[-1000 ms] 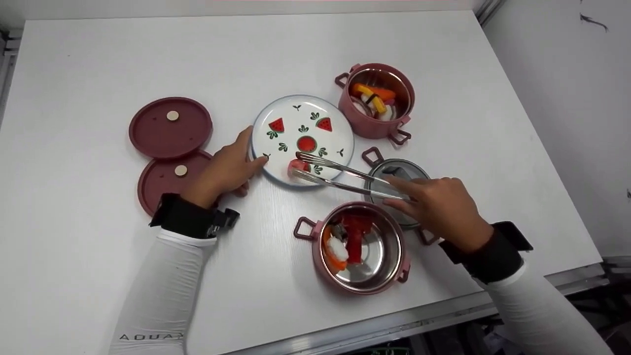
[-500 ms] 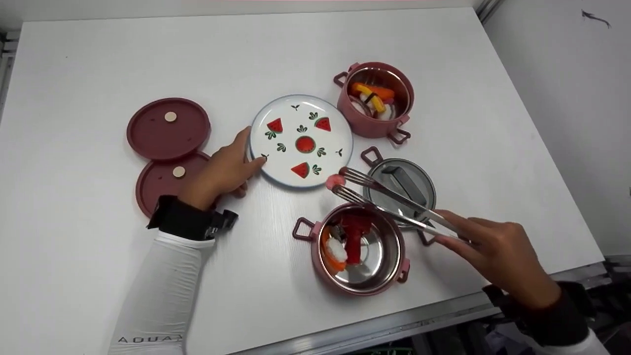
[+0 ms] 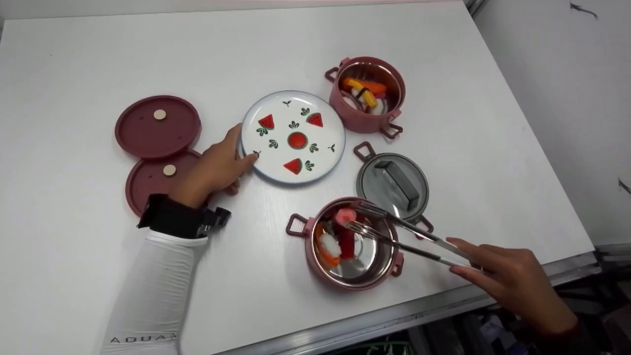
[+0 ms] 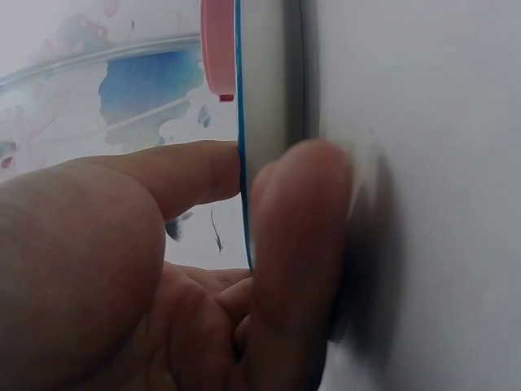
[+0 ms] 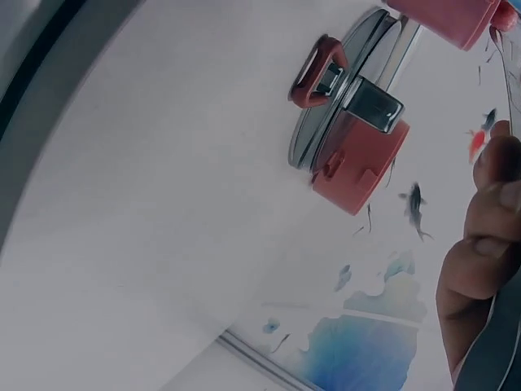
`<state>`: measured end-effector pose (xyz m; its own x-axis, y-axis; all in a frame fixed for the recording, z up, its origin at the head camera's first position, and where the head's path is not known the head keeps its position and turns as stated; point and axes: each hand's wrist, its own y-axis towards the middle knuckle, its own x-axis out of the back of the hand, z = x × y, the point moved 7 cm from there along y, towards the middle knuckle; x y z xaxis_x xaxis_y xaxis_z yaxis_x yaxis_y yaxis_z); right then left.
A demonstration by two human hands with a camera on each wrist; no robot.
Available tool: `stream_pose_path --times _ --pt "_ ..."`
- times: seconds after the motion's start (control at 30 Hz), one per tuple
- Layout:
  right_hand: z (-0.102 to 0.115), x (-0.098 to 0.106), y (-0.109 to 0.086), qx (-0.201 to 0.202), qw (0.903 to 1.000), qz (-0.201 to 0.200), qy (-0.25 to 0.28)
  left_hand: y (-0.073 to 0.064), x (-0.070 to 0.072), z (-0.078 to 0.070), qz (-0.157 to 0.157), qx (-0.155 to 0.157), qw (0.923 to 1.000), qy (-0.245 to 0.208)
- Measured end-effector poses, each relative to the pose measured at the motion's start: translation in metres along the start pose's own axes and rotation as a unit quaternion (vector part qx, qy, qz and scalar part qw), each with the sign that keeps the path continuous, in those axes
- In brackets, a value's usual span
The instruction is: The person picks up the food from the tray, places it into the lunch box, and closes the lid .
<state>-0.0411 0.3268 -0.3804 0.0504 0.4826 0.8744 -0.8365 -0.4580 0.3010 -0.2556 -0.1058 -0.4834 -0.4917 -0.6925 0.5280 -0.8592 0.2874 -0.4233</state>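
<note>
My right hand (image 3: pixel 508 278) holds metal tongs (image 3: pixel 424 251) by their handles. Their slotted tips pinch a small round pink piece (image 3: pixel 345 216) over the mouth of the near pink pot (image 3: pixel 311 256). Inside that pot lie a white-and-orange toy sushi (image 3: pixel 329 248) and a red piece (image 3: pixel 347 246), partly covered by the tongs. My left hand (image 3: pixel 214 167) grips the left edge of a white plate (image 3: pixel 320 162) printed with watermelons, thumb on the rim. In the left wrist view a finger (image 4: pixel 301 236) lies along the plate's side. The right wrist view shows curled fingers (image 5: pixel 488 212).
Behind the plate's right side stands another pink pot (image 3: pixel 365 123) with several toy food pieces. A grey lid (image 3: pixel 369 187) with a black handle lies beside the near pot. Two dark red lids (image 3: pixel 143 135) overlap at the left. The table's front edge (image 3: pixel 419 315) runs below the near pot.
The tongs have lifted the pink piece off the plate and carried it right and toward me, over the near pot. My left hand has stayed at the plate.
</note>
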Motion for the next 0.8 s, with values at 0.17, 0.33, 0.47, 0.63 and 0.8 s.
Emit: stream_pose_path --times 0.17,0.33,0.47,0.63,0.8 --pt "-0.002 0.0 0.003 0.003 0.9999 -0.01 -0.01 0.0 0.002 -0.002 -0.004 -0.004 1.0 -0.006" --pt "-0.007 0.002 0.017 -0.007 0.9979 -0.061 -0.024 -0.001 0.001 -0.003 -0.001 -0.001 0.9998 -0.022" --pt "-0.025 0.009 0.04 -0.042 0.9915 -0.115 -0.042 0.0 0.003 -0.004 -0.004 -0.001 0.9997 -0.026" --pt "-0.069 0.016 0.077 -0.159 0.9726 -0.164 -0.043 -0.001 0.001 -0.002 -0.003 -0.001 0.9997 -0.025" --pt "-0.124 0.014 0.113 -0.309 0.9443 -0.109 -0.033 -0.002 -0.001 0.0 -0.006 -0.007 0.9997 -0.021"
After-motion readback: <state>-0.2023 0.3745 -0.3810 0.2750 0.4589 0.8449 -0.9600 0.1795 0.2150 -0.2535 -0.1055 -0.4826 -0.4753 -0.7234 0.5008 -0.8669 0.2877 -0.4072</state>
